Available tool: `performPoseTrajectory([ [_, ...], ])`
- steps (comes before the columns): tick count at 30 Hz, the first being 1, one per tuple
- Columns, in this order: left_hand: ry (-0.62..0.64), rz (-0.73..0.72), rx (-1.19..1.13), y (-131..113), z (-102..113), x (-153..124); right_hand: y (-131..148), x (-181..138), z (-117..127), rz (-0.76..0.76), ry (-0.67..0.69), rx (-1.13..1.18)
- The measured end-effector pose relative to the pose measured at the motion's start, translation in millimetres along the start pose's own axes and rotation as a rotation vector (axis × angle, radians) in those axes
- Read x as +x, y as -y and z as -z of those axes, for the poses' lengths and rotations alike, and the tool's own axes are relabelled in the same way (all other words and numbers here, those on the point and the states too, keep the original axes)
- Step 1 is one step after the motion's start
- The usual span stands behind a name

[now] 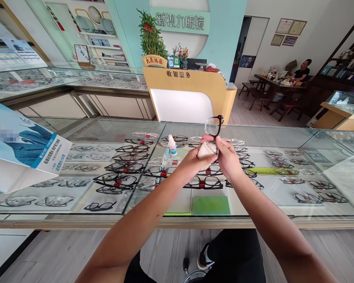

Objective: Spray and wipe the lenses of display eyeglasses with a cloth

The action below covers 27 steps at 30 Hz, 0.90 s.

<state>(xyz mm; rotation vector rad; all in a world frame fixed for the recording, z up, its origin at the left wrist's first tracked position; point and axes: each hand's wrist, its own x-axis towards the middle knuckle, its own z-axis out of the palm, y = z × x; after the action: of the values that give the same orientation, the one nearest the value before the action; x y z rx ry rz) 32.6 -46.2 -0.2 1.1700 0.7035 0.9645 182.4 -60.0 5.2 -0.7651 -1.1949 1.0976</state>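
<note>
Above the glass counter I hold a pair of black-framed eyeglasses, turned on end with one lens up. My right hand is closed on the frame near its middle. In my left hand a pale cleaning cloth is pinched around the lower lens, which it mostly hides. Just left of my hands, a small white spray bottle with a blue and pink label stands upright on the glass.
Beneath the glass countertop lie rows of eyeglasses and a green pad. A printed box-like sign stands at left. Beyond is a wooden cashier desk. A person sits at a far table.
</note>
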Motion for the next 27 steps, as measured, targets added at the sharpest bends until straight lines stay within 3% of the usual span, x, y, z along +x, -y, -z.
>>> performPoseTrajectory([
  [9, -0.026, -0.037, -0.134, 5, 0, 4, -6, 2, 9, -0.050, -0.015, -0.049],
  [15, -0.051, -0.027, -0.227, 0, -3, 0, -1, -1, 3, -0.053, 0.022, 0.081],
  [19, -0.056, -0.043, -0.169, 0, -1, 0, 5, -2, -1, -0.067, 0.010, 0.100],
  [27, 0.079, -0.103, 0.036, -3, 9, -1, 1, 1, 3, -0.023, -0.012, 0.120],
])
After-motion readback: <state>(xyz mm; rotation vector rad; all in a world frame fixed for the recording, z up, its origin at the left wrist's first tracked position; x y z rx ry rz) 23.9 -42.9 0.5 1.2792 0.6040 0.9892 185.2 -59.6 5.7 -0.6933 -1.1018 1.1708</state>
